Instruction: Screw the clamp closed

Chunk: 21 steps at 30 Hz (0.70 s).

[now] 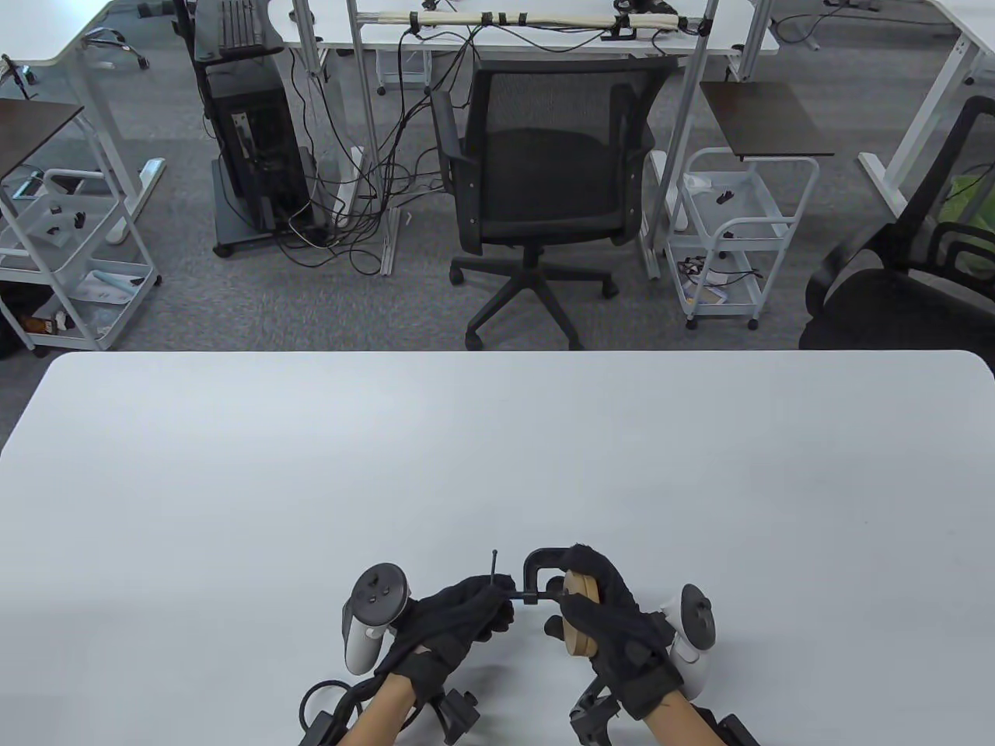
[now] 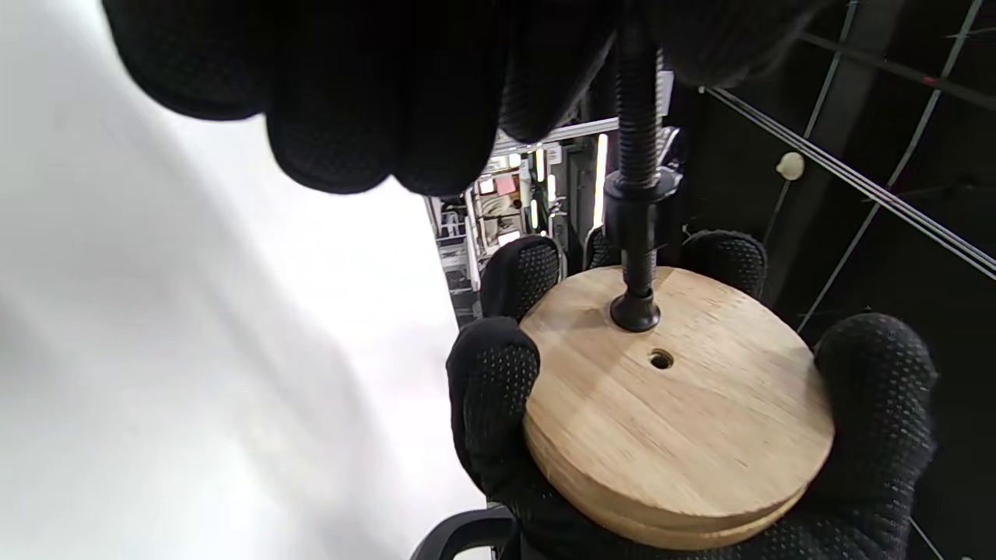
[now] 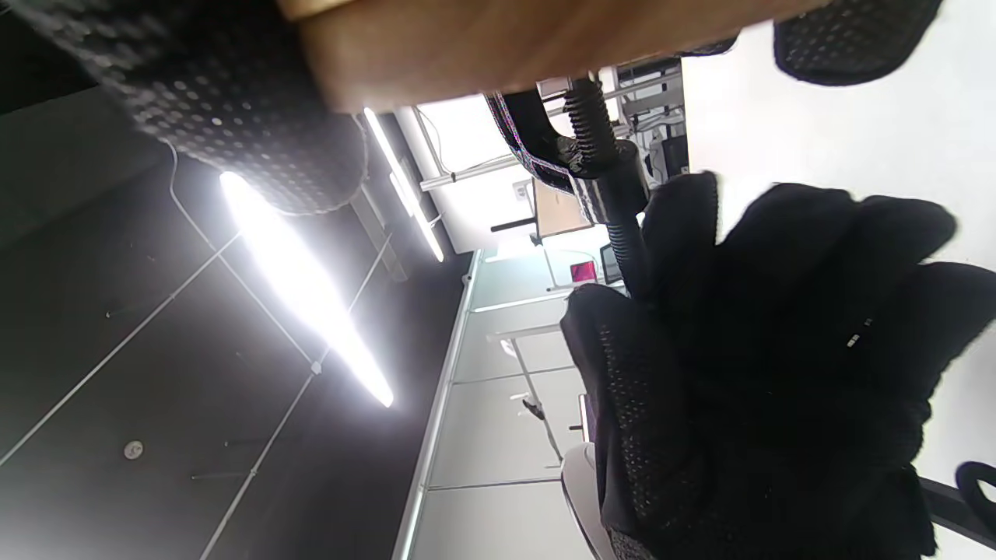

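Note:
A black C-clamp (image 1: pixel 539 561) is held above the white table (image 1: pixel 497 466) near its front edge. My right hand (image 1: pixel 602 602) grips a round wooden disc (image 1: pixel 581 614) that sits in the clamp's mouth. In the left wrist view the clamp's threaded screw (image 2: pixel 638 140) presses its pad on the disc (image 2: pixel 685 420) beside a small hole. My left hand (image 1: pixel 466 614) grips the screw's handle end, where a thin cross bar (image 1: pixel 497 571) sticks up. In the right wrist view the screw (image 3: pixel 599 140) runs from the disc (image 3: pixel 498 39) to my left hand (image 3: pixel 762 350).
A black office chair (image 1: pixel 536 179) stands beyond the table's far edge. White wire carts (image 1: pixel 731 233) stand on the floor at the left and right. The hands work close to the table's front edge.

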{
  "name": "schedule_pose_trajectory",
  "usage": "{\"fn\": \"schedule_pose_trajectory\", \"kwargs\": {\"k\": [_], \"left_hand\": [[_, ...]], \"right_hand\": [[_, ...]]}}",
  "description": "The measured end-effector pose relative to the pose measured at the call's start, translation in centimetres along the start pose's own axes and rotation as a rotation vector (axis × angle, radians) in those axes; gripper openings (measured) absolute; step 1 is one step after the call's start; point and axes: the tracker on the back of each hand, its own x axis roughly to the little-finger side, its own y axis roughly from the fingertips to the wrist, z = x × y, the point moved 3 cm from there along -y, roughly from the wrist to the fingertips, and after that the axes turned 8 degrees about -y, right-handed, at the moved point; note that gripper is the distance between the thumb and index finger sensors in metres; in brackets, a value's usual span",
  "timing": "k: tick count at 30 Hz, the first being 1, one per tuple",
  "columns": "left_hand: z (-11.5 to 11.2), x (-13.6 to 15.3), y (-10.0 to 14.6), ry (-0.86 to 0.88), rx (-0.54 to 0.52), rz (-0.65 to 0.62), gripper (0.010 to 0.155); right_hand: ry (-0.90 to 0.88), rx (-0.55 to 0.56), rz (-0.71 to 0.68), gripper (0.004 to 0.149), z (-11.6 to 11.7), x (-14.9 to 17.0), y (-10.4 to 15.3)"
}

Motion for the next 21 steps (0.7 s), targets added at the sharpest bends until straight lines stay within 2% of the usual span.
{"fn": "schedule_pose_trajectory", "kwargs": {"k": [6, 21], "left_hand": [[0.7, -1.4, 0.1, -0.074, -0.088, -0.088, 0.050], [0.6, -1.8, 0.2, -0.090, -0.088, -0.107, 0.049]], "right_hand": [[0.005, 0.006, 0.006, 0.076, 0.0, 0.1, 0.0], [-0.012, 0.006, 0.010, 0.076, 0.0, 0.2, 0.1]]}}
